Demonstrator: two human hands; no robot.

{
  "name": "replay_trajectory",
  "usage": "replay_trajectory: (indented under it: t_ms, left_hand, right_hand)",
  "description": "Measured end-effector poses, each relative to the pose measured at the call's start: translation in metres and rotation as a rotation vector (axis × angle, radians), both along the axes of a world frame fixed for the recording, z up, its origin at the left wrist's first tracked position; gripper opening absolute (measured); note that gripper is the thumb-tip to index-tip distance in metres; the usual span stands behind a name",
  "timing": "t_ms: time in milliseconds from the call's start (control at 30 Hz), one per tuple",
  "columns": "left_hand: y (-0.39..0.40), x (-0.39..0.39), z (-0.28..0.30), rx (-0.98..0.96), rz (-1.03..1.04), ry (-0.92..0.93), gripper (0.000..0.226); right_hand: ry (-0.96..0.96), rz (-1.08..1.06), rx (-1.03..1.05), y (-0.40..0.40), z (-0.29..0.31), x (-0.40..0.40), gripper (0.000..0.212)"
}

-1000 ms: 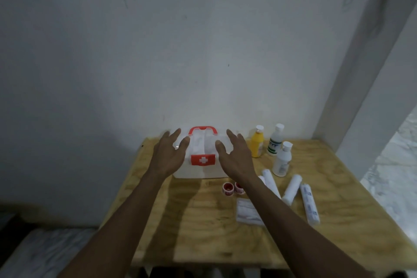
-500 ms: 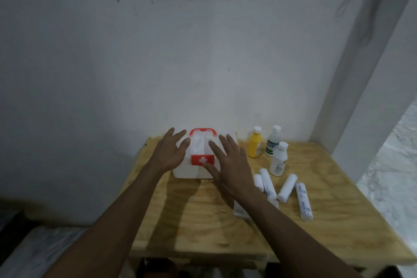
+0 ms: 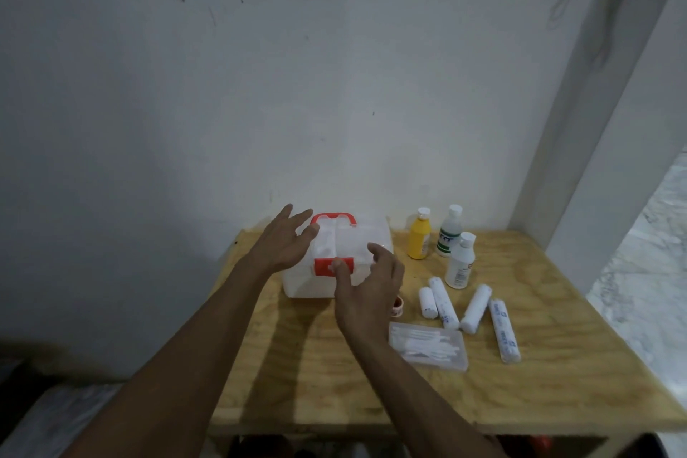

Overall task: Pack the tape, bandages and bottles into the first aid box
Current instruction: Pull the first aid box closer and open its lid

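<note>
First aid box (image 3: 336,260) sits shut near the table's (image 3: 557,383) back edge. Left hand (image 3: 284,243) steadies it, fingers spread; right hand's (image 3: 366,284) thumb presses the red latch (image 3: 327,267). Pushing hard could slide it into the yellow bottle (image 3: 419,239).

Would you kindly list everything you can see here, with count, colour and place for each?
first aid box: one, translucent white with red handle and red latch, lid closed, back left of the table.
bottles: three, standing right of the box; yellow bottle, white bottle with green label, plain white bottle.
bandage rolls: four, white, lying right of centre.
tape roll: at least one, red and white, partly hidden behind the right hand.
clear flat case: one, holding white swabs, in front of the bandages.
table: one, pale plywood.
wall: white, scuffed.
left hand: open, at the box's left side.
right hand: open, thumb by the latch.
</note>
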State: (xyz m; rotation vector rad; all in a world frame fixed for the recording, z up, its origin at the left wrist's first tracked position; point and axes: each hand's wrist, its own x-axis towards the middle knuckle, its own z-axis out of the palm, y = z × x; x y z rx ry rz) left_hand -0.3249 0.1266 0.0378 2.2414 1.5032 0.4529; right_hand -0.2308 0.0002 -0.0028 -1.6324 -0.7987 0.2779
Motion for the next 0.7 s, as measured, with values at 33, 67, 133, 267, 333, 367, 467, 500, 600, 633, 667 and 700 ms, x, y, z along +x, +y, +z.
replay_trajectory:
  t_ms: [33,67,133,267,333,367,467,500,600,633,667,700]
  left_hand:
    - [0.001,0.000,-0.001,-0.005,-0.005,0.005,0.058]
    - [0.001,0.000,-0.001,-0.010,-0.012,0.008,0.059]
    - [0.002,-0.001,-0.003,-0.018,-0.024,0.011,0.060]
    - [0.007,-0.003,-0.003,-0.025,-0.035,0.008,0.060]
    - [0.010,-0.002,-0.004,-0.022,-0.041,0.004,0.059]
    - [0.011,-0.001,-0.004,-0.021,-0.044,0.002,0.059]
    - [0.016,0.002,-0.006,-0.016,-0.047,0.000,0.058]
    - [0.017,0.002,-0.006,-0.012,-0.050,-0.003,0.058]
    - [0.021,-0.001,-0.006,-0.005,-0.056,0.002,0.058]
    - [0.022,0.000,-0.006,-0.005,-0.057,0.006,0.058]
    - [0.023,0.000,-0.007,-0.004,-0.056,0.009,0.058]
    - [0.024,0.001,-0.006,-0.002,-0.054,0.011,0.058]
  right_hand:
    - [0.220,-0.011,-0.036,0.000,0.007,-0.006,0.058]
    - [0.444,-0.017,-0.054,0.001,0.012,-0.011,0.062]
    - [0.762,-0.020,-0.084,0.005,0.018,-0.019,0.065]
    - [0.886,-0.066,-0.148,0.019,0.017,-0.024,0.058]
    - [0.909,-0.083,-0.142,0.023,0.015,-0.023,0.054]
    - [0.911,-0.086,-0.142,0.025,0.013,-0.021,0.053]
    - [0.934,-0.087,-0.132,0.031,0.005,-0.020,0.047]
    - [0.949,-0.076,-0.126,0.032,0.004,-0.021,0.046]
    - [0.986,-0.062,-0.107,0.036,0.001,-0.023,0.043]
    - [1.005,-0.053,-0.105,0.038,0.000,-0.023,0.042]
    - [1.023,-0.038,-0.102,0.038,0.001,-0.022,0.042]
    - [1.034,-0.027,-0.097,0.038,0.003,-0.020,0.041]
